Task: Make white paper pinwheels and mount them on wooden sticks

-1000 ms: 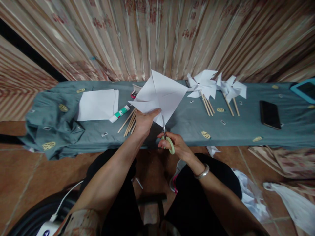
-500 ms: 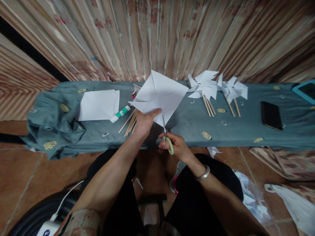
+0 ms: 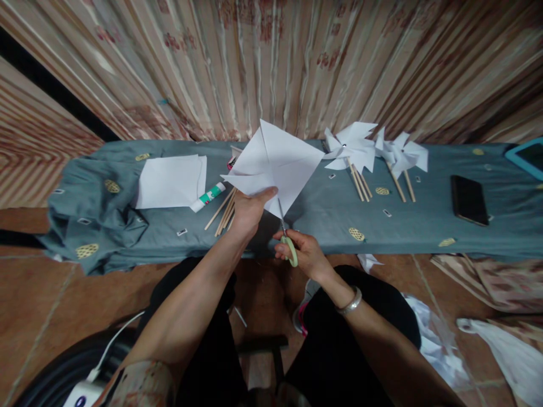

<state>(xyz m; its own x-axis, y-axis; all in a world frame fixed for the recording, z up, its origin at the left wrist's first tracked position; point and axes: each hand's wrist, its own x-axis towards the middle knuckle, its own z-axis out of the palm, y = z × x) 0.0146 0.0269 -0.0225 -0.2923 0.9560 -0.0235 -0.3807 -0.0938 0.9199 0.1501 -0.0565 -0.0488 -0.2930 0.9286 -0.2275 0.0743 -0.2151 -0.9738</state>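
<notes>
A creased white paper square (image 3: 288,152) is held up by my left hand (image 3: 250,210), its thumb on top and the fingers hidden beneath. Cuts run inward along its creases, and the left flap is raised. My right hand (image 3: 305,249) is closed round the green handles of a pair of scissors (image 3: 290,251). Their blades sit at the paper's near corner, pointing away from me. Just left of my left hand, several wooden sticks (image 3: 223,217) lie on the cloth beside a green and white glue stick (image 3: 207,196).
Stacked white paper (image 3: 169,182) lies on the grey-green cloth (image 3: 416,226) at left. Paper pinwheels (image 3: 350,144) on sticks lie at right, near a black phone (image 3: 469,199) and a blue-edged device (image 3: 526,158). A pleated curtain (image 3: 271,68) hangs behind. Paper scraps (image 3: 436,345) are on the floor.
The scissor handles have come slightly closer together in my right hand. The paper and my left hand stay almost where they were.
</notes>
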